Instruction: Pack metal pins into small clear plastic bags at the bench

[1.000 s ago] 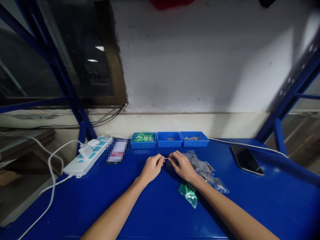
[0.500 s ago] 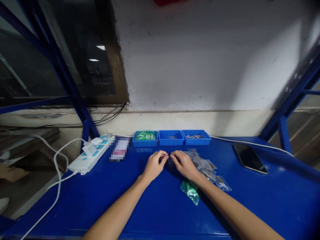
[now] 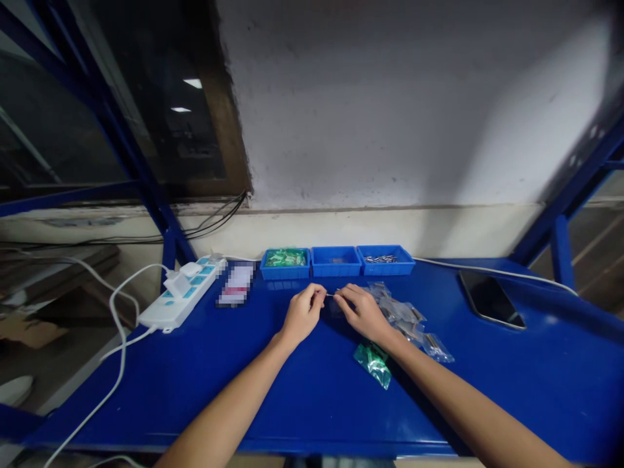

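Over the middle of the blue table, my left hand [image 3: 303, 313] and my right hand [image 3: 363, 313] face each other, both with fingers pinched. Between the fingertips spans a thin, light, pin-like piece [image 3: 330, 295], too small to identify further. Beside and partly behind my right hand lies a pile of small clear plastic packets [image 3: 404, 320], some with thin metal pieces inside. A shiny green packet [image 3: 373, 365] rests below my right wrist.
Three blue bins line the back: one with green packets [image 3: 286, 258], a middle bin [image 3: 336, 269] with a small faint item, and one with thin metal pieces [image 3: 383, 259]. A power strip [image 3: 182, 296] and pixelated item [image 3: 236, 284] lie left, a phone [image 3: 491, 299] right.
The camera view has shifted slightly, so the table sits a little higher in the picture. Both hands stay pinched near each other; the fingers of my right hand have straightened a little.
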A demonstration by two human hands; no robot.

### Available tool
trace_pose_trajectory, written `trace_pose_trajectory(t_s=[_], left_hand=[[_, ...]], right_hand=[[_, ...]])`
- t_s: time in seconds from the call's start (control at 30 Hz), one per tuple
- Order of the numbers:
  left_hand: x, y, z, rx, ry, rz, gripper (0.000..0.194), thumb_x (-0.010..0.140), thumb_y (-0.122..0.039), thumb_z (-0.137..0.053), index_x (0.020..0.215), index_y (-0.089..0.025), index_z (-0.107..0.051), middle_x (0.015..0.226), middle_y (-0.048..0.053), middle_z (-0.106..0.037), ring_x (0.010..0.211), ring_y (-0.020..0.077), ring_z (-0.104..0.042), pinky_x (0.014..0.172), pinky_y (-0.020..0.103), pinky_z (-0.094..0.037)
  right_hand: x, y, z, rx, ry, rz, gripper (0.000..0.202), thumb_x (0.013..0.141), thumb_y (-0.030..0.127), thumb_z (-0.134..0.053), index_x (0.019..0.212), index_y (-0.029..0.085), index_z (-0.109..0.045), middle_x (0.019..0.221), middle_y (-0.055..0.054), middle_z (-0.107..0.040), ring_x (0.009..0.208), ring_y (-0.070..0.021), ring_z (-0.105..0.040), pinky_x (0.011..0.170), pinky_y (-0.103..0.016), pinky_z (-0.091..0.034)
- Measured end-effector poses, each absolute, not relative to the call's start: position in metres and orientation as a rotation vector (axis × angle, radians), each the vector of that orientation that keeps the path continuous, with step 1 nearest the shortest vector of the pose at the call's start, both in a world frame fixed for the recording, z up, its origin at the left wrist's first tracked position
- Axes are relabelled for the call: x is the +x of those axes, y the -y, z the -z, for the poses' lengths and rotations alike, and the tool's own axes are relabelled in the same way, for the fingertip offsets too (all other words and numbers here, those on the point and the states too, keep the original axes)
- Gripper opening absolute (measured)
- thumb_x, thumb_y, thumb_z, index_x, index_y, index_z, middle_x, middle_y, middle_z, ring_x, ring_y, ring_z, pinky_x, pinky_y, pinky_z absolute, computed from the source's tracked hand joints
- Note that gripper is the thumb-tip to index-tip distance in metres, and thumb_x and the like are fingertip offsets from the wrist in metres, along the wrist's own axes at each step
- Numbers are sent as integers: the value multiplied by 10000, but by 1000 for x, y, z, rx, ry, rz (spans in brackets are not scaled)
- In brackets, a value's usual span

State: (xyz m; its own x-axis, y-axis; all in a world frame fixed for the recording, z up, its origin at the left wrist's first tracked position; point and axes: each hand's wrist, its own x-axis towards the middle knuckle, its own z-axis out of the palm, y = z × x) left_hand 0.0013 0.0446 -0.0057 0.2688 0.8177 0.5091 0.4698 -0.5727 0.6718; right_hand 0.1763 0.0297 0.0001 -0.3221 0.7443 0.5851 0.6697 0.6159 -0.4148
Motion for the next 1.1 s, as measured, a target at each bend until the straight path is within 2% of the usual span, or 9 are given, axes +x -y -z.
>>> trace_pose_trajectory(t_s=[0.1,0.2,0.37,0.53,0.73,0.93,1.03,1.1], left_hand=[[2,-45,7,2153,-1157,-1235,164,899,-302,-441,977,-197,-540,740,6,-631,692,136,-617,661,216,-444],[3,-45,9,2163,-1140,-1233,136,899,-271,-434,920,-193,-543,774,14,-629,713,134,-618,675,216,-441],[2,-47,9,2178,-1157,-1233,184,910,-254,-397,820,-189,-543,693,4,-607,683,141,-597,656,231,-417],[2,-47,8,2174,-1158,-1228,226,913,-272,-392,770,-192,-547,663,1,-612,660,143,-595,649,234,-413],[3,-46,9,2131,-1136,-1252,185,915,-313,-407,1017,-200,-512,758,4,-621,694,134,-607,653,220,-436],[3,-45,9,2157,-1128,-1247,153,898,-299,-432,860,-196,-539,808,22,-631,763,148,-604,686,228,-434],[3,-45,7,2156,-1158,-1251,207,909,-302,-401,804,-192,-541,756,23,-624,733,156,-595,669,242,-425],[3,-45,6,2156,-1163,-1243,242,911,-303,-396,753,-189,-538,710,18,-617,696,155,-590,650,244,-420]], right_hand=[[177,-30,1,-1113,2056,-126,236,937,271,-399,822,203,-594,775,-44,-579,766,-176,-547,707,-288,-429],[177,-31,1,-1111,2059,-132,234,933,275,-407,811,207,-594,769,-41,-587,776,-179,-551,714,-290,-429],[177,-30,1,-1108,2033,-125,139,893,282,-490,974,202,-570,783,-36,-592,757,-180,-552,702,-291,-437],[176,-30,1,-1093,2031,-105,116,901,246,-464,853,203,-561,779,-42,-585,747,-179,-545,675,-283,-432],[178,-35,5,-1120,1996,-79,168,917,260,-429,825,195,-555,755,-48,-586,710,-182,-545,651,-291,-426],[177,-33,6,-1124,1987,-90,165,917,278,-433,852,196,-560,778,-49,-613,738,-184,-566,676,-294,-437],[176,-31,5,-1118,1984,-105,141,894,296,-489,974,195,-546,799,-43,-614,748,-181,-572,691,-295,-446],[175,-29,3,-1104,1992,-110,133,890,286,-495,977,196,-541,787,-40,-604,739,-178,-566,690,-294,-447]])
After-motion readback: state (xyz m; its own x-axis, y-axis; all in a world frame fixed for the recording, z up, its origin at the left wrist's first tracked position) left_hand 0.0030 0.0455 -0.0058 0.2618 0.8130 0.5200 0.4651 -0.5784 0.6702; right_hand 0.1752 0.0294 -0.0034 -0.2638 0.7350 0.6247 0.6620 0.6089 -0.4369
